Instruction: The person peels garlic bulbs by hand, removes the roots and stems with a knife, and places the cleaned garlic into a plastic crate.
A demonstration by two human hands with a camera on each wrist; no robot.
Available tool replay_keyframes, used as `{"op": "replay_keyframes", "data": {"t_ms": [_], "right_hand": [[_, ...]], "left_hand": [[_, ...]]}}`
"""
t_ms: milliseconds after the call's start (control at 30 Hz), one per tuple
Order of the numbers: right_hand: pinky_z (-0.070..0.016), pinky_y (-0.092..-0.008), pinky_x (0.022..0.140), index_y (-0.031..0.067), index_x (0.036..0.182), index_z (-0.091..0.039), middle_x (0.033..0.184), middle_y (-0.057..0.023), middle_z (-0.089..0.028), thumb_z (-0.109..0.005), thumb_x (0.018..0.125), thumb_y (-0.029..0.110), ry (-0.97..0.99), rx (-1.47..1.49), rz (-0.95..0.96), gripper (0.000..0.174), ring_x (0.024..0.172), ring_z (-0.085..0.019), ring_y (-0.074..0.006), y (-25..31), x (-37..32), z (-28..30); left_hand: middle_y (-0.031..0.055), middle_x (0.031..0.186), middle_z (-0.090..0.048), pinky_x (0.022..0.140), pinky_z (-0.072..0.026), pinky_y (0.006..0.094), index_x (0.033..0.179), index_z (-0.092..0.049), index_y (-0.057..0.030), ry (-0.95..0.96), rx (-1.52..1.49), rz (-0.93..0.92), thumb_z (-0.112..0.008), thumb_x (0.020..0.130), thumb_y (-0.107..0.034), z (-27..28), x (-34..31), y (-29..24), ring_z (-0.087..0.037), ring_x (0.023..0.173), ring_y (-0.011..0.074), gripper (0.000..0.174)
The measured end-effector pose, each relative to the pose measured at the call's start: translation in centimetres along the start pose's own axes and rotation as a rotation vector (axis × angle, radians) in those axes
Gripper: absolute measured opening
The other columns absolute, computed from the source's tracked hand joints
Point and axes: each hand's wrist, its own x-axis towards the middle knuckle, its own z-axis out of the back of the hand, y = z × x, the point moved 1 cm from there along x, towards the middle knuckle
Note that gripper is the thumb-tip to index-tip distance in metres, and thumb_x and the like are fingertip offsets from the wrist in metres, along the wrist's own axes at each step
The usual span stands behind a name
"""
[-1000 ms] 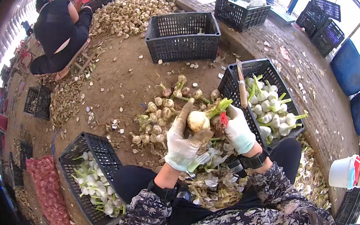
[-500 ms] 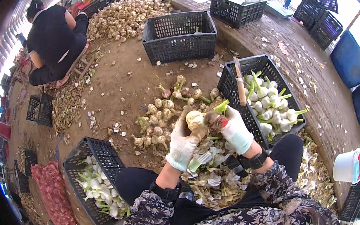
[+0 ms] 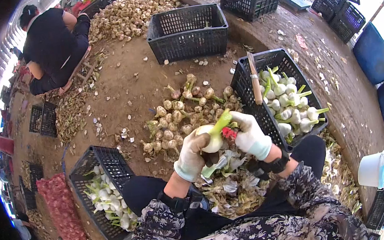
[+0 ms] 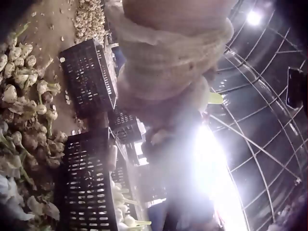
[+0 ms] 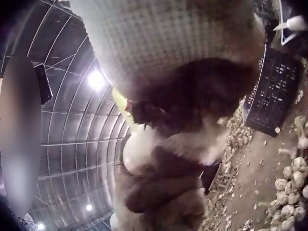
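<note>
My gloved left hand (image 3: 189,157) grips a garlic bulb (image 3: 214,139), pale and smooth, with its green stem (image 3: 222,119) tilted up to the right. At the stem, the curled fingers of my gloved right hand (image 3: 253,138) pinch the bulb's upper side. Something red (image 3: 229,133) shows at those fingers. In the right wrist view the white bulb (image 5: 137,153) appears between dark-stained glove fingers. The left wrist view shows mostly the glove (image 4: 163,62), with a bit of green stem (image 4: 215,98) beyond it. Brown-skinned garlic bulbs (image 3: 168,128) lie on the ground ahead of my hands.
A wooden-handled knife (image 3: 255,85) rests on the rim of the right crate (image 3: 244,79), which holds white garlic. Another crate (image 3: 124,167) of white garlic stands left. Loose skins (image 3: 237,192) lie between my legs. Ahead is a black crate (image 3: 189,45); a person (image 3: 51,46) sits far left.
The bulb has gone from brownish to white as its outer skin came away. My right hand has shifted slightly along the stem, which now points more upward. The head view has tilted slightly down.
</note>
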Motion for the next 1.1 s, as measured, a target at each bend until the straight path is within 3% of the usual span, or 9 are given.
{"op": "replay_keyframes", "data": {"t_ms": [67,300,467,600,700,800,900,933,1100], "right_hand": [[-0.0414,-0.0218,0.075,0.0,0.098,-0.053,0.091,-0.0034,-0.056,-0.059,0.079,0.003,0.102,0.129,-0.081,0.02,0.084,-0.051,-0.0092,-0.8,-0.1,1.2],[-0.0441,-0.0219,0.074,-0.0001,0.105,-0.051,0.096,-0.0041,-0.058,-0.06,0.079,0.002,-0.085,0.445,-0.153,0.028,0.086,-0.053,-0.0081,0.0,-0.7,1.0],[-0.0434,-0.0196,0.07,-0.0009,0.101,-0.054,0.087,0.0,-0.059,-0.058,0.079,0.0,-0.149,0.231,-0.125,0.023,0.078,-0.051,-0.0052,-0.1,-0.6,0.9],[-0.0445,-0.0206,0.073,-0.0013,0.099,-0.055,0.089,-0.0015,-0.06,-0.057,0.079,0.0,-0.272,0.256,-0.053,0.02,0.081,-0.054,-0.0071,0.0,-0.7,0.1],[-0.0449,-0.0212,0.075,-0.0019,0.099,-0.055,0.09,-0.0029,-0.06,-0.056,0.079,-0.001,-0.22,0.102,0.004,0.02,0.083,-0.054,-0.0076,0.8,-1.0,-0.3],[-0.0477,-0.0257,0.073,-0.0019,0.099,-0.056,0.092,-0.0073,-0.061,-0.059,0.078,0.002,-0.352,0.267,-0.004,0.021,0.082,-0.058,-0.0139,0.3,-0.4,1.4],[-0.046,-0.0228,0.062,0.001,0.103,-0.05,0.085,-0.0034,-0.055,-0.047,0.086,0.004,-0.499,1.046,-0.053,0.018,0.075,-0.053,-0.0103,-4.7,0.3,4.8],[-0.047,-0.0273,0.063,-0.0001,0.098,-0.054,0.085,-0.0085,-0.058,-0.051,0.085,0.007,-0.501,0.326,0.062,0.016,0.075,-0.056,-0.0183,-6.5,-0.1,5.9],[-0.0475,-0.034,0.066,0.0041,0.09,-0.062,0.084,-0.0157,-0.061,-0.056,0.079,0.018,-0.029,-0.368,-0.356,0.018,0.077,-0.059,-0.0319,-12.0,-3.7,5.7]], "left_hand": [[0.0075,0.078,-0.061,0.037,-0.0373,0.0219,0.107,-0.051,-0.0013,0.04,0.017,0.049,-0.042,0.085,-0.031,-0.5,-0.1,-0.4,-0.05,0.043,0.0106,0.038],[0.0079,0.081,-0.064,0.047,-0.0451,0.0246,0.111,-0.052,-0.0031,0.121,-0.015,0.121,-0.042,0.089,-0.04,0.1,1.2,0.9,-0.057,0.056,0.0138,0.044],[0.0047,0.109,-0.055,0.081,-0.0452,0.0272,0.128,-0.037,-0.0016,0.037,0.06,-0.013,-0.063,0.08,-0.027,0.1,1.1,0.6,-0.054,0.093,0.0115,0.06],[0.0106,0.113,-0.052,0.085,-0.0465,0.029,0.13,-0.032,0.0015,-0.169,0.193,-0.206,-0.067,0.072,0.005,-0.7,1.4,1.0,-0.054,0.098,0.0169,0.068],[0.0113,0.114,-0.052,0.084,-0.0476,0.0298,0.129,-0.034,0.002,-0.09,0.026,-0.147,-0.067,0.071,0.004,0.2,1.1,0.5,-0.055,0.098,0.0182,0.067],[0.0106,0.108,-0.056,0.078,-0.0498,0.0307,0.127,-0.038,-0.0014,0.117,-0.145,-0.048,-0.074,0.068,-0.009,0.4,0.6,-0.2,-0.057,0.095,0.0204,0.069],[0.0113,0.107,-0.057,0.076,-0.0503,0.0331,0.126,-0.039,-0.0014,0.216,-0.212,-0.046,-0.077,0.064,-0.015,0.3,0.5,0.1,-0.059,0.091,0.0221,0.074],[0.0133,0.105,-0.057,0.078,-0.0503,0.0369,0.125,-0.039,-0.0003,0.239,-0.269,-0.027,-0.077,0.064,-0.016,0.1,0.4,0.1,-0.06,0.09,0.0259,0.074],[0.0157,0.108,-0.055,0.081,-0.0498,0.0415,0.129,-0.035,-0.0041,0.219,-0.349,-0.029,-0.07,0.068,-0.005,-0.8,0.7,0.0,-0.058,0.095,0.0311,0.07]]}}
